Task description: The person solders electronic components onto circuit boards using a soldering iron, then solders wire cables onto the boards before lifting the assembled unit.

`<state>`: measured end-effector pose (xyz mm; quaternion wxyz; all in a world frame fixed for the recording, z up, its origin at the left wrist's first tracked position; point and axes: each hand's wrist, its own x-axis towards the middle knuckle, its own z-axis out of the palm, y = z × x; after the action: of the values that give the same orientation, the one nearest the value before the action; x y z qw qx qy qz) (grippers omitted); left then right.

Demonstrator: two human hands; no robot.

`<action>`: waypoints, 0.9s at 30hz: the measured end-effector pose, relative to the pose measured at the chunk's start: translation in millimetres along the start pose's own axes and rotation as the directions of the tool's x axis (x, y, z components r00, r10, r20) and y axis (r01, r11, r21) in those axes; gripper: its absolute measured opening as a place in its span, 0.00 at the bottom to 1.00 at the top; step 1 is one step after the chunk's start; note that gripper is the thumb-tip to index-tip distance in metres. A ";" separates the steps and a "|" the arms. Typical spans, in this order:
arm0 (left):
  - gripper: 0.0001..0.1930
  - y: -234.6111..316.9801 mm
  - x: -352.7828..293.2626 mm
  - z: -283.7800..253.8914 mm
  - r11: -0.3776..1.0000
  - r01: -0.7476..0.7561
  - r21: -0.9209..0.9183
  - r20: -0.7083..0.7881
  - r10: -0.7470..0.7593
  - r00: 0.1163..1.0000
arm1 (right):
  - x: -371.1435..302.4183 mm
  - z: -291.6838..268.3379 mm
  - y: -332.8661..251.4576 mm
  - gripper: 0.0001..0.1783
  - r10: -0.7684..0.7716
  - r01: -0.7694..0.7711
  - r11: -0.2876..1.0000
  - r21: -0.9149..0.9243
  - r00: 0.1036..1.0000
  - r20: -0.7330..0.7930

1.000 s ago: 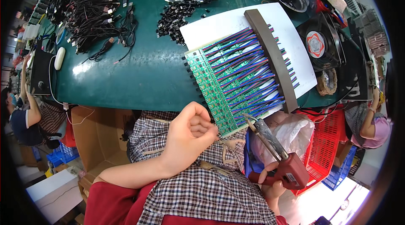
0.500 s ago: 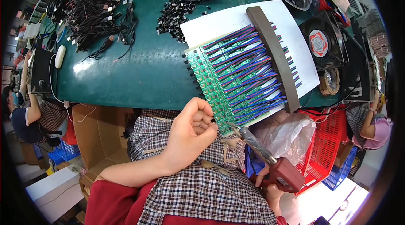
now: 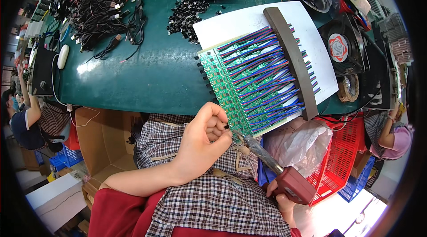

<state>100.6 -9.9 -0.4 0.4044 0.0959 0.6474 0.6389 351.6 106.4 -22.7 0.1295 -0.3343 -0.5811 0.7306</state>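
A green circuit board panel lies on a white board at the table's near edge. Rows of red, blue and black wires run right from it, under a dark bar. Small black connectors line its left edge. My left hand is closed in a pinch at the panel's near left corner, with a small black connector at the fingertips. My right hand, partly hidden, grips the dark red handle of a soldering gun. Its tip reaches the panel's near end, close to my left fingers.
Loose black connectors and a bundle of black cables lie farther back. A fan stands at the right. Below the table are a cardboard box and a red basket. Other people sit at both sides.
The soldering gun has moved left, bringing its tip nearer my left fingers. My left hand keeps its pinch at the panel's corner. The whole view has shifted slightly.
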 end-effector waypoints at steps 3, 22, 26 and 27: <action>0.12 -0.2 0.2 0.0 1.000 -0.002 0.015 -0.003 0.002 1.000 | -3.7 -3.6 3.1 0.27 -0.015 0.015 0.998 -0.054 1.000 0.007; 0.12 -2.9 0.5 -0.3 0.996 -0.043 0.073 0.000 0.043 0.999 | -6.2 -1.7 -1.7 0.29 -0.051 0.052 0.982 -0.183 0.999 0.009; 0.12 -4.7 0.8 -0.4 0.993 -0.074 0.090 0.007 0.073 0.997 | -9.0 -11.9 8.8 0.29 -0.052 0.053 0.980 -0.190 0.999 0.010; 0.12 -5.2 0.8 -0.3 0.993 -0.078 0.088 0.009 0.078 0.997 | -7.7 -17.2 12.7 0.29 -0.064 0.081 0.976 -0.201 0.994 0.090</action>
<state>101.8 -10.4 -5.4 0.3763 0.1407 0.6694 0.6248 370.9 111.4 -33.7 0.0967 -0.2938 -0.6697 0.6752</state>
